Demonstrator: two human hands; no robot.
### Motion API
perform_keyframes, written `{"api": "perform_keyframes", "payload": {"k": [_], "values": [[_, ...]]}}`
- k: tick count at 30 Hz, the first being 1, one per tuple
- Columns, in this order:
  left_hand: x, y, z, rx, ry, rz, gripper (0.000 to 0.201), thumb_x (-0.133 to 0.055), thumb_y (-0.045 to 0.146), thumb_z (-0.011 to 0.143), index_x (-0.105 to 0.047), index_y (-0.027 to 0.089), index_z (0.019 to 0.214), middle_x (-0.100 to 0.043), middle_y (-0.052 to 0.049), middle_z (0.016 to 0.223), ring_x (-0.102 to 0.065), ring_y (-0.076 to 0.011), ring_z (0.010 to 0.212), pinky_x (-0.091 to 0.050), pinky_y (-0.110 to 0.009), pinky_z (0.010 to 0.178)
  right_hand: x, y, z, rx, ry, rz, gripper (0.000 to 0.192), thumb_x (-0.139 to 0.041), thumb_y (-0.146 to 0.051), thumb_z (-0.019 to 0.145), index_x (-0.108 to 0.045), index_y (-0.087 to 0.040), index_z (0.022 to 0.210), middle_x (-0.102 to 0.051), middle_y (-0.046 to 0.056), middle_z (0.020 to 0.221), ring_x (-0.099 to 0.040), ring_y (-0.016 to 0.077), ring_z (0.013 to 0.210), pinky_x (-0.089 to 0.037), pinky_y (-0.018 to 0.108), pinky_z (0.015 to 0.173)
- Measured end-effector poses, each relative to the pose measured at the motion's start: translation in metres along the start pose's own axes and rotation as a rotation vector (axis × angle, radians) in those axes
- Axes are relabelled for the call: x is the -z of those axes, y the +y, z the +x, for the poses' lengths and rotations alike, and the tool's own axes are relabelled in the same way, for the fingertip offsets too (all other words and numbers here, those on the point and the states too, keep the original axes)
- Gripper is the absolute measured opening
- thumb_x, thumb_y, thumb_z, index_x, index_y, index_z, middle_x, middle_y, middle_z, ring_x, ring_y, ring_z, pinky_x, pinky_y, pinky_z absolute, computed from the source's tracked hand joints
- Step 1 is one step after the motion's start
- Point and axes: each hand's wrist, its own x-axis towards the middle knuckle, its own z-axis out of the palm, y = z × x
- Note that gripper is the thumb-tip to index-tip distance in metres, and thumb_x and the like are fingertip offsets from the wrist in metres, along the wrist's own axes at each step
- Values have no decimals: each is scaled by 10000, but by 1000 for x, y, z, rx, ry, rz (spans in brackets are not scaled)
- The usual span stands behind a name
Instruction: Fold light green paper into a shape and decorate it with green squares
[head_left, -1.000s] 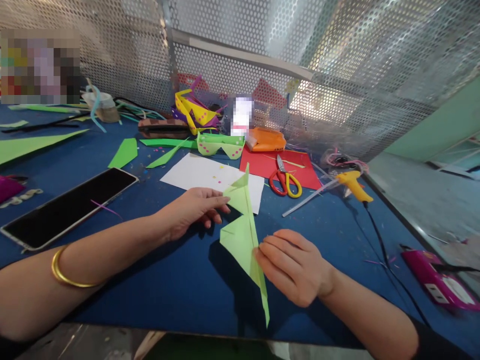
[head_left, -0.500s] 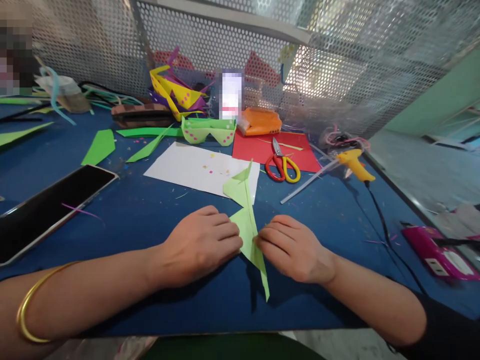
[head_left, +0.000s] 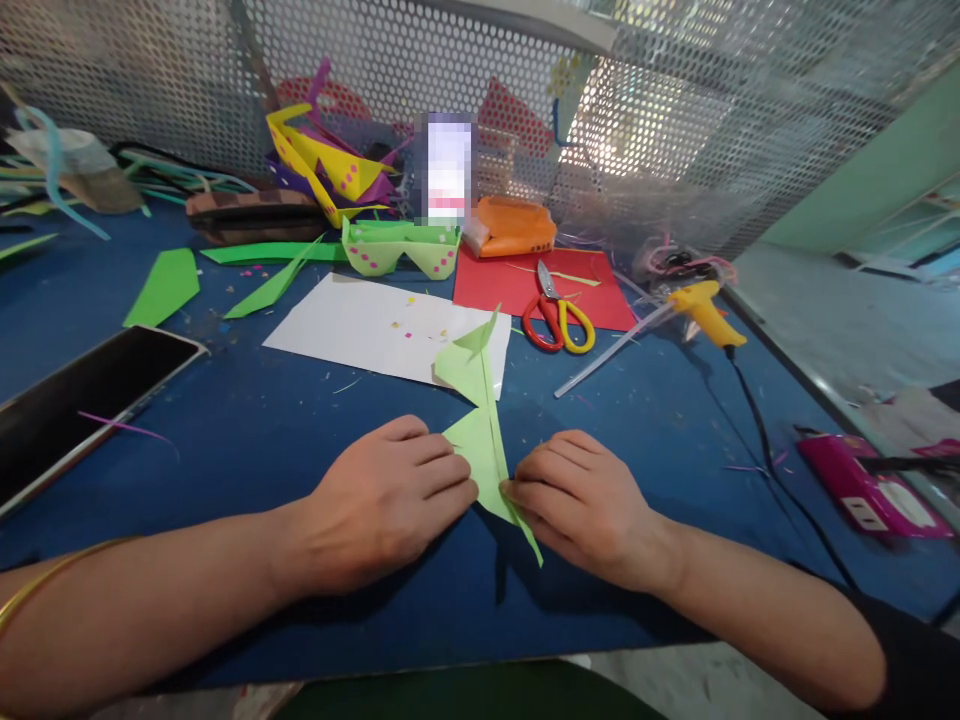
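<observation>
A light green paper cutout point(head_left: 480, 445), shaped like a mask with a folded edge strip, stands between my two hands near the front of the blue table. My left hand point(head_left: 390, 500) grips its left side, fingers curled and thumb hidden. On the other side, my right hand point(head_left: 581, 505) pinches the folded strip along the right edge. The cutout's far end overlaps a white sheet of paper point(head_left: 337, 320) that carries small paper bits. Beyond it stands a finished-looking green paper mask point(head_left: 401, 255) with pink dots.
Scissors point(head_left: 559, 315) lie partly on red paper point(head_left: 487, 280). A yellow glue gun point(head_left: 705, 310) rests at right, its cord running to a pink power strip point(head_left: 870, 485). A dark phone point(head_left: 97, 400) lies at left, near green paper pieces point(head_left: 165, 285). A perforated metal screen point(head_left: 390, 60) borders the back.
The view has shifted slightly, so the table items appear a little further left. Both hands keep hold of the green paper, whose near tip has swung toward my right hand.
</observation>
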Motion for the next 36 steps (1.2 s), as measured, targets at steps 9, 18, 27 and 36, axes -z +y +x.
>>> {"api": "perform_keyframes", "payload": {"k": [9, 18, 27, 36], "values": [[0, 1, 9, 141, 5, -208, 191, -534, 195, 885, -701, 214, 794, -678, -25, 759, -598, -162, 726, -390, -297, 641, -4, 0, 7, -380, -24, 237, 176, -553, -208, 910, -611, -183, 745, -591, 8, 718, -543, 138, 688, -366, 284, 648], [1, 2, 14, 390, -69, -307, 197, -571, 222, 829, -655, 199, 653, -618, -13, 659, -544, -172, 679, -371, -313, 639, -7, -4, 7, -594, -37, 343, 205, -588, -216, 872, -535, -192, 676, -553, 0, 712, -518, 139, 676, -363, 263, 610], [1, 5, 15, 388, -63, -270, 182, -554, 204, 822, -640, 192, 662, -592, -7, 634, -523, -167, 644, -350, -315, 633, -1, 2, 20, -711, -164, 286, 182, -729, -245, 775, -599, -196, 658, -585, -29, 672, -516, 107, 580, -328, 243, 537], [4, 8, 17, 391, -78, -230, 161, -543, 184, 814, -627, 194, 677, -591, -6, 667, -531, -162, 658, -343, -289, 608, -1, 10, 26, -816, -241, 292, 193, -789, -290, 726, -627, -203, 666, -628, -45, 694, -547, 103, 620, -318, 235, 552]]}}
